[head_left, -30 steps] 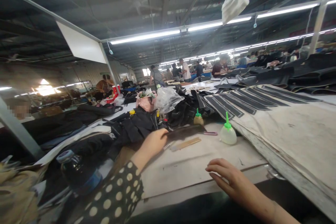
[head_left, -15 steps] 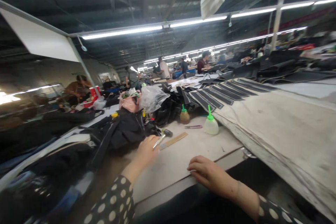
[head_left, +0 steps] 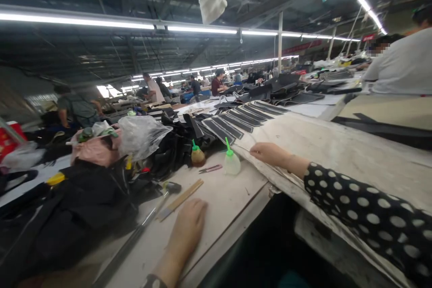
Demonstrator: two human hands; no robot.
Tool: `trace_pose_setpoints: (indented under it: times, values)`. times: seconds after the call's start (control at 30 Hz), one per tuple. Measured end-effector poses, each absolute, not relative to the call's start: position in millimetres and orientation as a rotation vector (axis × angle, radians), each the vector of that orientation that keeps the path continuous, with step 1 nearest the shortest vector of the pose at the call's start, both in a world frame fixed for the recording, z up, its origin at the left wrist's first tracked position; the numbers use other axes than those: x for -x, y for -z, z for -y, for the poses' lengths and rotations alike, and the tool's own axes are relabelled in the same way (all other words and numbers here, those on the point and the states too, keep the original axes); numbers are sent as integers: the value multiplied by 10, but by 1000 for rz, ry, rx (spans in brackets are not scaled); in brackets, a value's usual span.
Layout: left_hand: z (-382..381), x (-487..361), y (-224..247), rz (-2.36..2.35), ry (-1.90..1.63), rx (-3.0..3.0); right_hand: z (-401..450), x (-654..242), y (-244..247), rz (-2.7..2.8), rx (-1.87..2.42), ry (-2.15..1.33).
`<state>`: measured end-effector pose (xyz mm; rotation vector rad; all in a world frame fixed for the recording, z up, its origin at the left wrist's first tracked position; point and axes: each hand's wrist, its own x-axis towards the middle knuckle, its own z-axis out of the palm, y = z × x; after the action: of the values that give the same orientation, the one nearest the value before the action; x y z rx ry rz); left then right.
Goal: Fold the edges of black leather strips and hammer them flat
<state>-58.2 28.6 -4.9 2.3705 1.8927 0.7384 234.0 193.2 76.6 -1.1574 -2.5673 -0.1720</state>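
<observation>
My left hand (head_left: 193,217) lies palm down on the pale worktable (head_left: 226,202), slightly blurred, its fingertips partly hidden. Just beyond it is a flat wooden strip (head_left: 182,199). To its left lies a hammer (head_left: 173,187) with a dark head. My right hand (head_left: 270,153) reaches over the edge of a raised pale board (head_left: 320,144); its fingers are bent and nothing shows in them. Beyond that hand, a row of dark strips with light edges (head_left: 222,129) lies on the board. A clear squeeze bottle with a green spout (head_left: 232,163) stands left of the hand.
A smaller bottle of brown liquid (head_left: 197,156) and pink-handled thread snips (head_left: 211,169) are by the clear bottle. Dark fabric (head_left: 77,207), a pink bag (head_left: 97,148) and clear plastic (head_left: 141,135) crowd the left. A person in white (head_left: 401,63) is at the right.
The view has swung right. My right hand has moved from the worktable's front edge to the raised board. My left hand has come away from the hammer and toward me.
</observation>
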Motion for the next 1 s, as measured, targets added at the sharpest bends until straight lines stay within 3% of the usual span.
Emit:
trace_pose_setpoints:
  times: [0.47,1.0]
  values:
    - [-289,573,109,-1927,-760,-2324,-2963,-1896,-675,2692,990,654]
    - [-275,540,60,-1908,-789,-2172,-3422,-1700,-813,2827,694,829]
